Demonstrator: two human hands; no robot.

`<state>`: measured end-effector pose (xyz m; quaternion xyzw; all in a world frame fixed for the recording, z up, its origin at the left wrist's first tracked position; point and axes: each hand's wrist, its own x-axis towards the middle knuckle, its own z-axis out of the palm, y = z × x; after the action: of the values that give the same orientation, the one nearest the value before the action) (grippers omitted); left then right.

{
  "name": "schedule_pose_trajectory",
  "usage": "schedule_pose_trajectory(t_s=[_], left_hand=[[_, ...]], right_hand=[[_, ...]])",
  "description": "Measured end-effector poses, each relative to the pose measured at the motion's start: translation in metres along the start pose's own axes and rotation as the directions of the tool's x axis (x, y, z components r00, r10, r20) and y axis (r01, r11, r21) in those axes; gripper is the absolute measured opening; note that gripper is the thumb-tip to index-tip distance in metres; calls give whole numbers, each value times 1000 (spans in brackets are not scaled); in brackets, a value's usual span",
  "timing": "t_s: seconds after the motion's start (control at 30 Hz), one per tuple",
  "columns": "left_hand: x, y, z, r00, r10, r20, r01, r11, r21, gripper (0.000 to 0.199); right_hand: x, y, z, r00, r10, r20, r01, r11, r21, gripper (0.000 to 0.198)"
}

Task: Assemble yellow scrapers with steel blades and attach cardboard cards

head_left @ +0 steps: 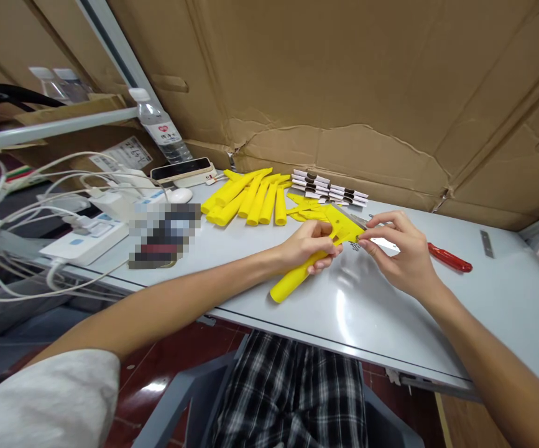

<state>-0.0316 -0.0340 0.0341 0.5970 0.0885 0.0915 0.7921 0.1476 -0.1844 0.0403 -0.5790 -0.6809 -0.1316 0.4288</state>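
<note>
Resting between both hands [344, 246], the yellow handle [297, 277].

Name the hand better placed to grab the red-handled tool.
Probably the right hand: the red-handled tool lies just beyond it, while the left hand grips the yellow handle.

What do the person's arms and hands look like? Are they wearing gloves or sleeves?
No gloves: the left hand and right hand are bare, with no rings or watch showing. Both forearms are uncovered. A short, light grey sleeve covers the left upper arm.
</note>
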Motion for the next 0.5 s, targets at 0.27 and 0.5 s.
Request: schedule_pose_trajectory(t_s=[0.27,0.5], left_hand=[[-1,-3,-1,999,22,26,-23,998,52,19],[-1,-1,2,1000,-27,-1,27,1000,-9,23]], right_hand=[[-3,-2,5,999,-50,-23,48,997,-63,7],[-1,-3,5,994,-106,-34,103,991,-86,4]])
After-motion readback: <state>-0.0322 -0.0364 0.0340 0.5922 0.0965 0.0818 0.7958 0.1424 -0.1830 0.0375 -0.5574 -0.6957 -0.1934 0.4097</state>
